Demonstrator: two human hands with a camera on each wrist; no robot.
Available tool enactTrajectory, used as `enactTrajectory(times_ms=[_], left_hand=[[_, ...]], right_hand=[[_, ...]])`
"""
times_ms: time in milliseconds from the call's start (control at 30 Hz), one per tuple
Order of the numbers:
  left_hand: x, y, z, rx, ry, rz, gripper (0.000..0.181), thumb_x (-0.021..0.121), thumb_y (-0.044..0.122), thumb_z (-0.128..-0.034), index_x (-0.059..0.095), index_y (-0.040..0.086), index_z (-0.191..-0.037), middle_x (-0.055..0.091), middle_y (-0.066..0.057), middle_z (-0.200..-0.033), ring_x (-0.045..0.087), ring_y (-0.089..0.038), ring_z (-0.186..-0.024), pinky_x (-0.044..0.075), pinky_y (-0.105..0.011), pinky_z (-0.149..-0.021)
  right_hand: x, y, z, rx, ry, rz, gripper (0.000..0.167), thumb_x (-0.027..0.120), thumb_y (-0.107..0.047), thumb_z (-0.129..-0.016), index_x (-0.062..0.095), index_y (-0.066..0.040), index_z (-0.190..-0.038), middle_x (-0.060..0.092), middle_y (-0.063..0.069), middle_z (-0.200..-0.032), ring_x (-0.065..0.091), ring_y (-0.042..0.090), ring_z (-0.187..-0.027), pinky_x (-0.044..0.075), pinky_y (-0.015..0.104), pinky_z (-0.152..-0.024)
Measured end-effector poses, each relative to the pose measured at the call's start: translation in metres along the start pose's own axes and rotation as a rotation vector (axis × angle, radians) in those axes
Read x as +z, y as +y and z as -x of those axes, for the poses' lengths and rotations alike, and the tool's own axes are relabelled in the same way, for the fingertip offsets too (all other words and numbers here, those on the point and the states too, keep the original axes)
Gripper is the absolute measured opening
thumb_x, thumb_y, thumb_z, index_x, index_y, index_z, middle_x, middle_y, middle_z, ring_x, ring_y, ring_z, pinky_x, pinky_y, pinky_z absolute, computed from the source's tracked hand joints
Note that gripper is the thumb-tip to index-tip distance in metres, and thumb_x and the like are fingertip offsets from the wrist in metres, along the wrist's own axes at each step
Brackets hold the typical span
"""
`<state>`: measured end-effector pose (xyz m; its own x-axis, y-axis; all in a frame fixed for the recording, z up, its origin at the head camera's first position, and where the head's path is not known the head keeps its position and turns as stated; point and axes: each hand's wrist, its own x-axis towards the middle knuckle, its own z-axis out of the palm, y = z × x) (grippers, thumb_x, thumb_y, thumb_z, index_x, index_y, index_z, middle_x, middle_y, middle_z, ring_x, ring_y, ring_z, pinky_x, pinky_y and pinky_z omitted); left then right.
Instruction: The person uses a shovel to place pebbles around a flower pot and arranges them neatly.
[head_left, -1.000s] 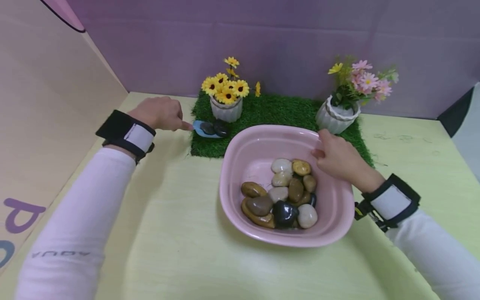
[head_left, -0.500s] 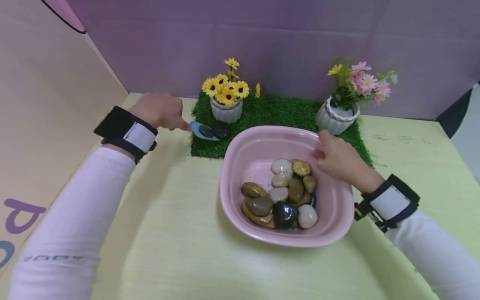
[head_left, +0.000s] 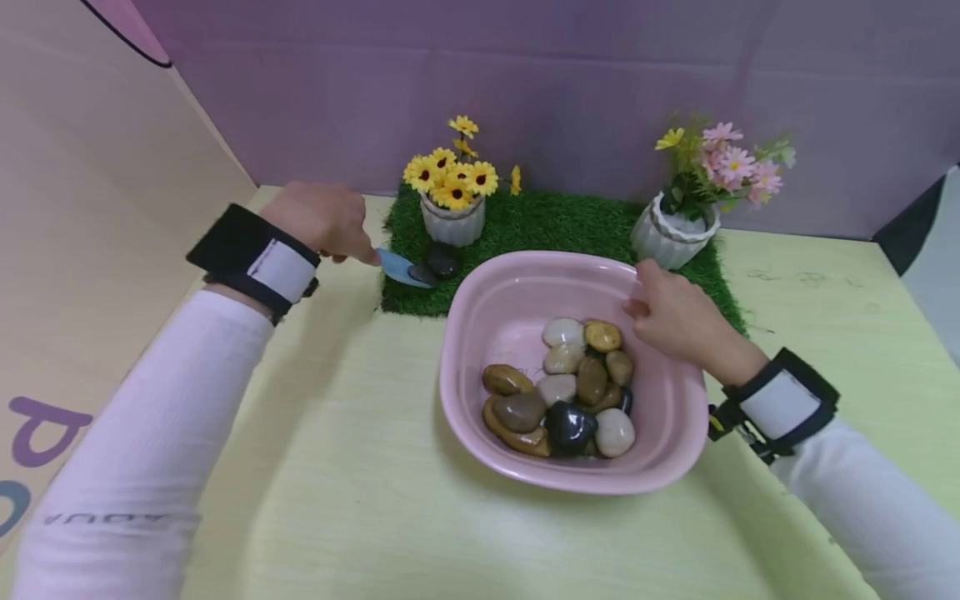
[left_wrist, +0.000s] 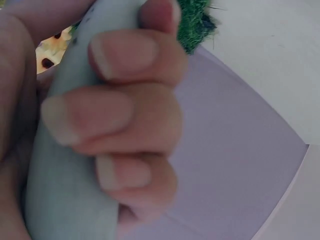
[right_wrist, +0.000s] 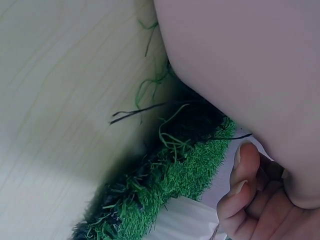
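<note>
My left hand [head_left: 322,221] grips the handle of a small blue shovel [head_left: 397,265]; in the left wrist view its fingers curl round the pale handle [left_wrist: 75,185]. The blade lies over the left edge of the grass mat. A dark pebble [head_left: 422,274] sits at the blade's tip, and a larger black pebble [head_left: 443,261] lies right beside it. My right hand [head_left: 678,321] grips the far right rim of a pink basin [head_left: 480,292]. Inside the basin lie several wet-looking stones [head_left: 555,389], brown, white and black.
A pot of yellow flowers [head_left: 453,221] stands behind the pebbles on the green grass mat [head_left: 555,221]. At the mat's right end is a pot of pink flowers [head_left: 667,233]. A purple wall [head_left: 562,100] closes off the back of the pale table [head_left: 352,450].
The shovel has drawn back a little to the left and towards me, its tip dipping nearer. The dark pebble now sits closer to the blade's tip. The right hand and basin stay put.
</note>
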<state>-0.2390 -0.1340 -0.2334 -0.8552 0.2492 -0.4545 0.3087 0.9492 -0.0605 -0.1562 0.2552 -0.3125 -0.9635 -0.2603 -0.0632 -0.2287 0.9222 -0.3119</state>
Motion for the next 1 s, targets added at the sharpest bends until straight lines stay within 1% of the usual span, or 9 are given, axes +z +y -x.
enactTrajectory(times_ms=[167,300,400,567,700,800,867,933,1000], left_hand=[[-0.003,0.000,0.009,-0.044,-0.043,-0.013,0.043,0.062,0.047,-0.0901,0.060,0.016,-0.059,0.052,0.005,-0.055,0.042,-0.012,-0.053,0.037,-0.030,-0.059],[-0.004,0.001,0.015,-0.073,-0.072,-0.050,0.042,0.061,0.048,-0.0899,0.062,0.017,-0.061,0.055,0.005,-0.059,0.042,-0.012,-0.055,0.036,-0.029,-0.059],[-0.004,0.004,0.018,-0.070,-0.062,-0.065,0.041,0.061,0.046,-0.0900,0.061,0.018,-0.060,0.055,0.005,-0.058,0.043,-0.012,-0.055,0.037,-0.030,-0.059],[-0.004,0.012,0.024,-0.058,0.003,-0.069,0.042,0.066,0.040,-0.0885,0.052,0.019,-0.054,0.047,0.007,-0.050,0.042,-0.012,-0.051,0.035,-0.030,-0.059],[-0.008,0.020,0.031,-0.087,0.048,-0.159,0.038,0.069,0.039,-0.0856,0.051,0.019,-0.058,0.038,0.007,-0.054,0.040,-0.012,-0.055,0.035,-0.033,-0.062],[-0.016,0.026,0.039,-0.113,0.073,-0.221,0.034,0.070,0.042,-0.0834,0.056,0.018,-0.064,0.038,0.005,-0.059,0.042,-0.014,-0.060,0.039,-0.036,-0.065],[-0.023,0.028,0.044,-0.134,0.103,-0.235,0.037,0.071,0.047,-0.0827,0.060,0.016,-0.066,0.040,0.003,-0.059,0.044,-0.016,-0.062,0.041,-0.038,-0.067],[-0.030,0.031,0.051,-0.147,0.149,-0.247,0.042,0.069,0.051,-0.0836,0.060,0.014,-0.066,0.041,0.001,-0.060,0.045,-0.018,-0.062,0.041,-0.039,-0.067],[-0.036,0.034,0.057,-0.158,0.213,-0.253,0.049,0.068,0.055,-0.0849,0.057,0.011,-0.064,0.039,0.001,-0.059,0.045,-0.019,-0.062,0.040,-0.037,-0.064]], right_hand=[[-0.001,-0.001,0.000,-0.002,0.001,-0.003,0.019,0.051,-0.012,-0.094,0.042,0.001,-0.105,0.048,0.014,-0.074,0.052,0.026,-0.061,0.042,0.034,-0.051],[-0.001,-0.002,0.000,0.001,-0.001,-0.005,0.019,0.051,-0.012,-0.094,0.042,0.001,-0.105,0.047,0.014,-0.074,0.052,0.026,-0.061,0.043,0.034,-0.052],[0.000,-0.002,0.000,0.003,-0.002,-0.004,0.019,0.051,-0.013,-0.095,0.042,0.001,-0.105,0.047,0.014,-0.074,0.052,0.026,-0.061,0.043,0.034,-0.052],[0.000,-0.003,0.000,-0.002,0.001,-0.005,0.019,0.051,-0.012,-0.095,0.042,0.001,-0.106,0.047,0.013,-0.074,0.051,0.026,-0.061,0.042,0.034,-0.052],[0.000,-0.002,0.000,-0.004,0.002,-0.006,0.019,0.052,-0.013,-0.095,0.043,0.001,-0.106,0.047,0.013,-0.074,0.051,0.026,-0.061,0.042,0.034,-0.053],[0.000,-0.002,0.001,0.007,-0.002,-0.008,0.020,0.052,-0.014,-0.095,0.043,0.000,-0.106,0.047,0.012,-0.073,0.051,0.025,-0.061,0.041,0.034,-0.052],[0.000,-0.001,0.001,0.011,-0.004,-0.012,0.020,0.052,-0.014,-0.095,0.043,0.000,-0.106,0.047,0.012,-0.072,0.051,0.025,-0.060,0.041,0.034,-0.052],[0.000,-0.001,0.001,0.009,-0.004,-0.015,0.020,0.052,-0.014,-0.095,0.043,0.001,-0.106,0.047,0.012,-0.072,0.051,0.025,-0.060,0.041,0.034,-0.051],[0.000,-0.001,0.001,0.006,0.000,-0.013,0.020,0.052,-0.014,-0.095,0.043,0.001,-0.106,0.047,0.013,-0.072,0.051,0.025,-0.060,0.041,0.034,-0.051]])
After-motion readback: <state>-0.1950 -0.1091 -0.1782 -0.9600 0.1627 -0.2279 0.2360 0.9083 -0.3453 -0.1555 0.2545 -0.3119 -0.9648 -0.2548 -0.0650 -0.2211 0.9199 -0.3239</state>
